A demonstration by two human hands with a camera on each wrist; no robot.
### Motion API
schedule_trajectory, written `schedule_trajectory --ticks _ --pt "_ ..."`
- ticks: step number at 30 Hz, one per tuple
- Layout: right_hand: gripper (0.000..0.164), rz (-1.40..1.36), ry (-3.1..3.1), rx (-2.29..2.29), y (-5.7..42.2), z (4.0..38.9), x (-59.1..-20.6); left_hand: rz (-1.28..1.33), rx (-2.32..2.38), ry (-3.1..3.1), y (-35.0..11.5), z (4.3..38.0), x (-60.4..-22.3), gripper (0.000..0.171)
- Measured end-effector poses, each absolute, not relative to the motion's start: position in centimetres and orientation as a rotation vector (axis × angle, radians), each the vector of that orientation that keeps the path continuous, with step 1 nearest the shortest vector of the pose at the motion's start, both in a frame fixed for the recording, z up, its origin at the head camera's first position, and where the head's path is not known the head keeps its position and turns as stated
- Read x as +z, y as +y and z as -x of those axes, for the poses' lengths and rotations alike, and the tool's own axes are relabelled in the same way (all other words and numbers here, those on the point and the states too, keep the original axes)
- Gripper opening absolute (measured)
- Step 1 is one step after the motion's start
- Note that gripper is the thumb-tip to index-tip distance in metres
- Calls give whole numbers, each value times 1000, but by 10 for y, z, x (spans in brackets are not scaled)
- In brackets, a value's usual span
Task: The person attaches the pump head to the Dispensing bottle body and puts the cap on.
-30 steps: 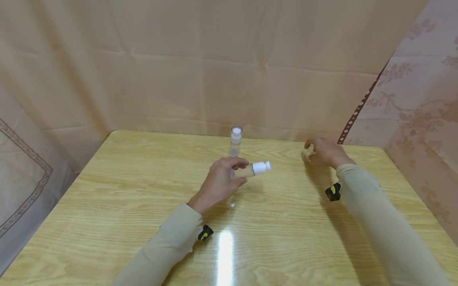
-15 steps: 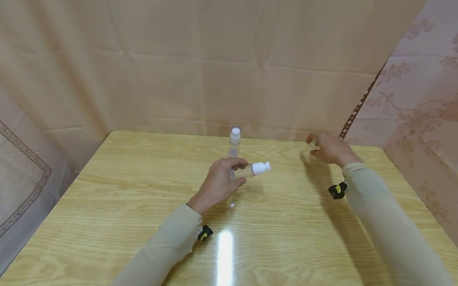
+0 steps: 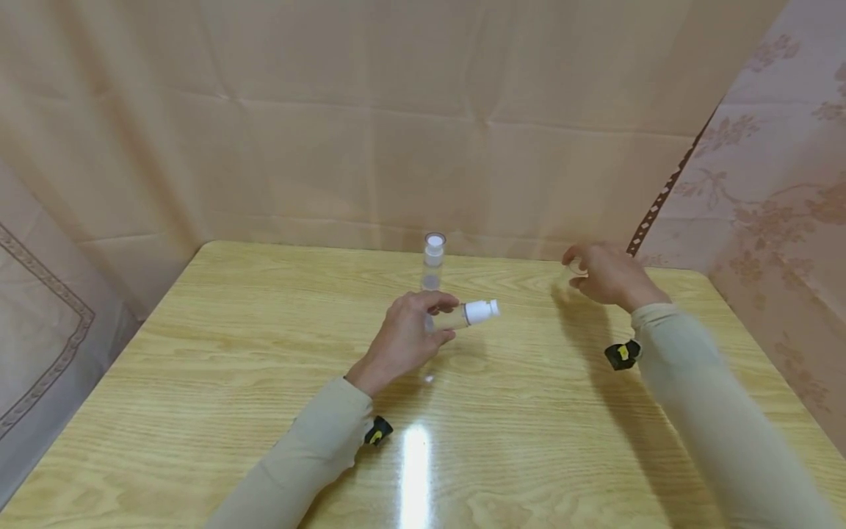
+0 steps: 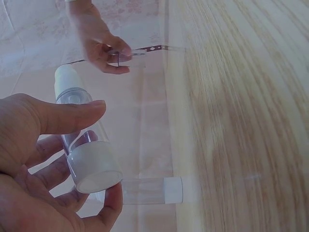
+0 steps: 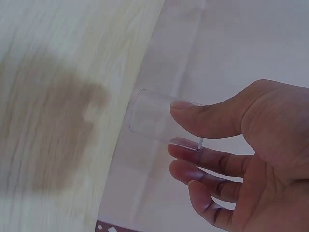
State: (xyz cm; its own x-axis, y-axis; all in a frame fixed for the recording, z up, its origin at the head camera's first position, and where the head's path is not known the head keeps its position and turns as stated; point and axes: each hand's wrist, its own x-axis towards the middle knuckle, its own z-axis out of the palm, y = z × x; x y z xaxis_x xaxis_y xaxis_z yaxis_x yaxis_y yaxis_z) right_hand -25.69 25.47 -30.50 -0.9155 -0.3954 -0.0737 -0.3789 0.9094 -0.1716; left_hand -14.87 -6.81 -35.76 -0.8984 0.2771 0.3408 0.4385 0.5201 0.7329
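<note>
My left hand [image 3: 406,330] grips a small clear pump bottle [image 3: 479,311] round its body, and the bottle lies tilted with its white pump head pointing right. In the left wrist view the bottle's white base [image 4: 96,166] faces the camera, between thumb and fingers. Over the far right of the table, my right hand [image 3: 611,275] pinches a clear plastic cap [image 5: 157,118] by one end between thumb and fingers. A second clear pump bottle [image 3: 433,261], capped, stands upright just beyond my left hand.
The wooden table [image 3: 218,353] has its far edge close against a beige curtain [image 3: 330,147]. Patterned cloth [image 3: 780,198] hangs along the right side, and more cloth [image 3: 46,330] hangs on the left. A bright light reflection [image 3: 415,474] lies on the table's near part.
My right hand has shifted slightly to the right and up, carrying the clear cap away from the tabletop. My left hand and its pump bottle stay in place.
</note>
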Motion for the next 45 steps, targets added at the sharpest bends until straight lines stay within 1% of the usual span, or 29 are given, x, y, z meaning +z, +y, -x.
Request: schedule_trajectory --ticks 15,28,36,45 --pt "35 709 2979 -458 222 230 -317 617 -1319 -2590 -68 147 -356 38" --pt "31 812 2835 -955 213 211 -327 624 -1333 -2585 -67 150 -358 38" --pt "32 776 2676 -1175 216 204 -328 630 -1311 -2596 -68 150 -358 38" --pt "32 704 2502 -1331 224 202 -339 617 -1310 -2606 -69 149 -359 38"
